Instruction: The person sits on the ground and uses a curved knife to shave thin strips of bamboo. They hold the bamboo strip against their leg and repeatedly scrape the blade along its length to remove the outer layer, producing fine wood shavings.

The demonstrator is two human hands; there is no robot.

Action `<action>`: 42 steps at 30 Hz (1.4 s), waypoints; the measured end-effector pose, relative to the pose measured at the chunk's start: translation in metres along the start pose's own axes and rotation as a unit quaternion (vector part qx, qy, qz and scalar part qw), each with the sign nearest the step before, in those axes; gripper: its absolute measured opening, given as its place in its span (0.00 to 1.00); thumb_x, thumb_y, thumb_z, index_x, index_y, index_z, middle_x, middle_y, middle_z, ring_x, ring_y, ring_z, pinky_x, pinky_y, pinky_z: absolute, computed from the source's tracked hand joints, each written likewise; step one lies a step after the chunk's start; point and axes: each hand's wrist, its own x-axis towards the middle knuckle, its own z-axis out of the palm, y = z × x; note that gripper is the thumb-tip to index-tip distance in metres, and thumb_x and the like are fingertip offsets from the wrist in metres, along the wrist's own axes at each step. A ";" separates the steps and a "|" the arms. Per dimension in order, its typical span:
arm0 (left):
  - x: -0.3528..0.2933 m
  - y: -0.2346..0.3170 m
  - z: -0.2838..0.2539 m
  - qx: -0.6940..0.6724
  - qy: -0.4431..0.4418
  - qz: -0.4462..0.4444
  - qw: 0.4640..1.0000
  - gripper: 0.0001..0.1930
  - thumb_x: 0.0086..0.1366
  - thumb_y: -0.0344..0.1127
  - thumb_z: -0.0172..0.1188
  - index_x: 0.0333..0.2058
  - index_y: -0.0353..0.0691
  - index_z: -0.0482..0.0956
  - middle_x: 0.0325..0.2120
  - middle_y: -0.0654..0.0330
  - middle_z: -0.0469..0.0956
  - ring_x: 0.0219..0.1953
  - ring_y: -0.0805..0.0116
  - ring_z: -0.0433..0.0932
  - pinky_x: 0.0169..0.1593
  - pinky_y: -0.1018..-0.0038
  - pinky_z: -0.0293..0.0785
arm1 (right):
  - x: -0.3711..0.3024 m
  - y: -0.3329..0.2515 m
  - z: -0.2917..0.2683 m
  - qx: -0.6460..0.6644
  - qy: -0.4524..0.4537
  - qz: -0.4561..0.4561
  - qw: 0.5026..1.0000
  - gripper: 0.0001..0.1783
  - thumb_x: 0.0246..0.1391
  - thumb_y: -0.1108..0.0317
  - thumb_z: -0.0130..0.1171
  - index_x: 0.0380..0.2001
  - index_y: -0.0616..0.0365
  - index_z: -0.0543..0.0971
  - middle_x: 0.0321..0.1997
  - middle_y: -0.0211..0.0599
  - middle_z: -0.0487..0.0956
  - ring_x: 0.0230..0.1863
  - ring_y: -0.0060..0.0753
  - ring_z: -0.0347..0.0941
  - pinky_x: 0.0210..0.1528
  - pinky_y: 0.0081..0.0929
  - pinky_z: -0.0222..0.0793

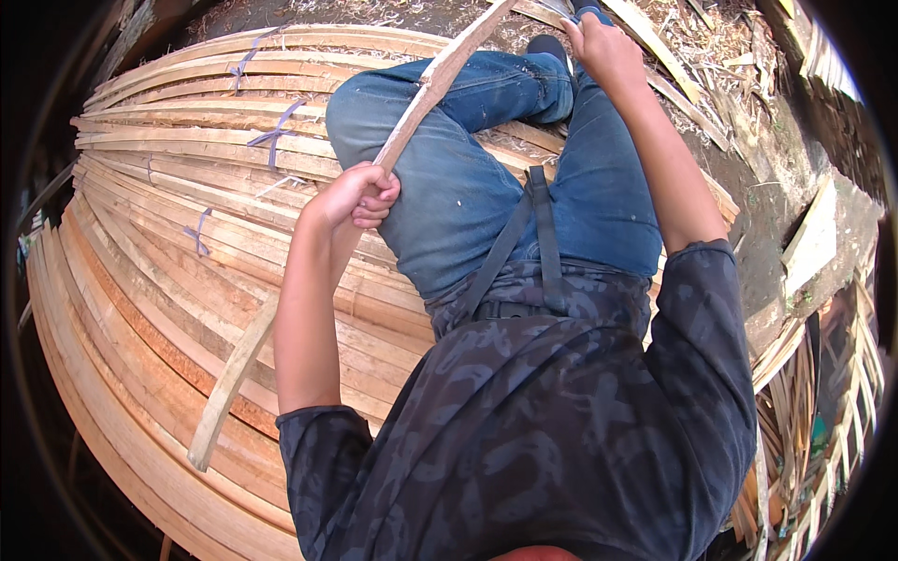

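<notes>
In the head view, the left hand (360,194) is clenched around a long wooden slat (423,98). The slat runs from below that hand, up across the person's blue jeans (468,196), toward the right hand (603,45). The right hand's fingers are closed; what they grip cannot be told. Bundled slats (168,262) lie stacked left of the left hand.

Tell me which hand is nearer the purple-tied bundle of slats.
Left. The left hand grips the long strip just right of the purple-tied bundle; the right hand is far across, past the knees.
</notes>
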 end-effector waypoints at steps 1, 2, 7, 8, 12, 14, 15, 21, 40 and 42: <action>0.000 -0.002 -0.003 0.000 -0.009 -0.003 1.000 0.10 0.57 0.35 0.48 0.18 0.43 0.63 0.08 0.73 0.53 0.09 0.83 0.49 0.12 0.82 0.46 | -0.002 -0.002 0.002 0.035 -0.005 0.008 0.999 0.23 0.65 0.46 0.49 0.31 0.57 0.71 0.22 0.49 0.80 0.25 0.55 0.78 0.24 0.49 0.73; -0.002 -0.006 -0.006 -0.004 -0.010 -0.003 1.000 0.10 0.56 0.35 0.48 0.18 0.43 0.64 0.08 0.73 0.53 0.09 0.83 0.49 0.12 0.82 0.46 | -0.007 -0.010 -0.004 0.069 -0.011 0.016 0.997 0.23 0.65 0.46 0.49 0.31 0.57 0.71 0.22 0.49 0.80 0.26 0.56 0.78 0.25 0.49 0.72; -0.002 -0.007 -0.007 -0.010 -0.018 0.008 1.000 0.10 0.56 0.35 0.49 0.17 0.43 0.64 0.07 0.73 0.53 0.08 0.82 0.50 0.12 0.81 0.47 | -0.034 -0.088 -0.043 0.222 -0.067 -0.053 0.971 0.22 0.64 0.49 0.52 0.30 0.58 0.71 0.20 0.48 0.78 0.25 0.57 0.77 0.26 0.49 0.72; -0.003 -0.010 -0.005 0.000 -0.003 0.011 1.000 0.11 0.56 0.35 0.49 0.17 0.43 0.64 0.07 0.73 0.53 0.08 0.82 0.50 0.13 0.80 0.47 | -0.041 -0.103 -0.043 0.259 -0.066 -0.065 0.961 0.22 0.63 0.49 0.53 0.29 0.58 0.70 0.20 0.48 0.78 0.25 0.55 0.77 0.26 0.48 0.72; -0.001 -0.018 0.005 0.073 0.081 0.065 0.992 0.12 0.56 0.35 0.50 0.16 0.40 0.65 0.08 0.72 0.55 0.09 0.80 0.50 0.13 0.78 0.47 | -0.050 -0.126 -0.053 0.302 -0.091 -0.058 0.947 0.22 0.61 0.48 0.56 0.28 0.58 0.71 0.20 0.43 0.78 0.25 0.51 0.78 0.25 0.44 0.72; 0.002 -0.025 0.009 0.102 0.128 0.085 0.983 0.14 0.56 0.36 0.50 0.15 0.37 0.69 0.08 0.69 0.58 0.10 0.78 0.53 0.16 0.76 0.49 | -0.046 -0.116 -0.062 0.279 -0.072 -0.074 0.955 0.23 0.60 0.47 0.57 0.27 0.58 0.71 0.20 0.43 0.78 0.25 0.51 0.78 0.25 0.44 0.72; 0.003 -0.028 0.013 0.139 0.165 0.102 0.971 0.14 0.57 0.35 0.50 0.14 0.37 0.69 0.08 0.69 0.59 0.10 0.77 0.54 0.16 0.75 0.49 | -0.047 -0.111 -0.065 0.266 -0.064 -0.082 0.958 0.23 0.60 0.47 0.58 0.27 0.58 0.71 0.19 0.43 0.78 0.24 0.51 0.78 0.24 0.44 0.72; 0.012 -0.037 0.046 0.311 0.354 0.171 0.865 0.16 0.57 0.35 0.55 0.16 0.27 0.74 0.09 0.55 0.69 0.14 0.69 0.68 0.22 0.66 0.65 | -0.039 -0.070 -0.086 0.136 -0.053 -0.017 0.989 0.18 0.53 0.51 0.63 0.25 0.55 0.76 0.22 0.42 0.80 0.26 0.49 0.80 0.26 0.43 0.75; 0.012 -0.031 0.083 0.465 0.454 0.141 0.747 0.18 0.53 0.40 0.58 0.25 0.24 0.81 0.22 0.33 0.76 0.30 0.37 0.80 0.38 0.53 0.77 | 0.004 0.011 -0.016 -0.044 -0.162 0.104 0.980 0.13 0.52 0.61 0.57 0.29 0.59 0.83 0.31 0.54 0.83 0.34 0.54 0.82 0.38 0.47 0.78; 0.015 -0.030 0.086 0.485 0.464 0.125 0.731 0.18 0.53 0.41 0.58 0.25 0.25 0.81 0.22 0.34 0.77 0.31 0.37 0.80 0.39 0.53 0.77 | 0.000 -0.002 -0.014 -0.019 -0.157 0.105 0.982 0.13 0.52 0.61 0.57 0.29 0.59 0.83 0.30 0.54 0.82 0.34 0.55 0.82 0.38 0.47 0.78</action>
